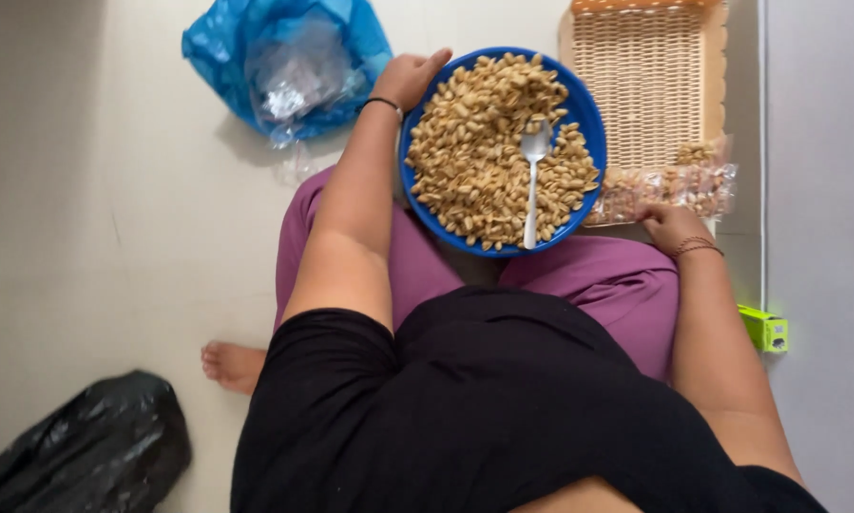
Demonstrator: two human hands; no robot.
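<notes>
A round blue plate (590, 119) heaped with shelled nuts (479, 142) rests on my lap, with a white plastic spoon (533, 180) lying on the pile. My left hand (410, 76) grips the plate's far left rim. My right hand (672, 226) rests on a clear plastic packet of nuts (669, 188) just right of the plate, fingers on its lower edge.
A woven basket tray (647, 76) lies beyond the packet at the top right. A blue plastic bag (284, 62) with clear wrappers sits at the top left, a black bag (94, 446) at the bottom left. A small green box (767, 330) lies on the floor at right.
</notes>
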